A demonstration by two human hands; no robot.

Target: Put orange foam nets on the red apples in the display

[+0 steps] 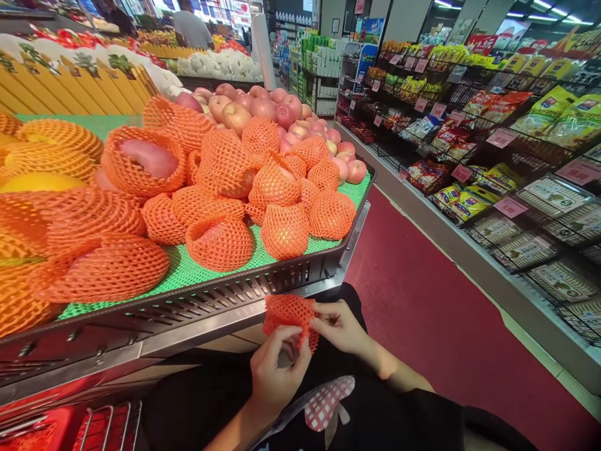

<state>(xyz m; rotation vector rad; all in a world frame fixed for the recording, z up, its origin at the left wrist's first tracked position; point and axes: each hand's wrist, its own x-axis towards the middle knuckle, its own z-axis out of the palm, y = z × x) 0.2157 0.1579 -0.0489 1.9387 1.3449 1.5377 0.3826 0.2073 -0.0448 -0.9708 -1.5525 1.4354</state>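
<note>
Both of my hands pinch one orange foam net sleeve (287, 313) just below the front edge of the fruit display tray (263, 285). My left hand (277, 373) grips its lower edge with thumb and fingers closed. My right hand (340, 326) holds its right side, fingers curled on the mesh. On the tray's green mat lie several more orange net sleeves (284, 228), some with fruit inside, and a heap of bare red apples (272, 109) sits behind them.
Yellow fruit in nets (42, 181) fills the left of the display. A red shopping basket (94, 429) sits at bottom left. A red floor aisle (422, 300) runs on the right beside racks of packaged goods (516, 156). A person (190, 28) stands far back.
</note>
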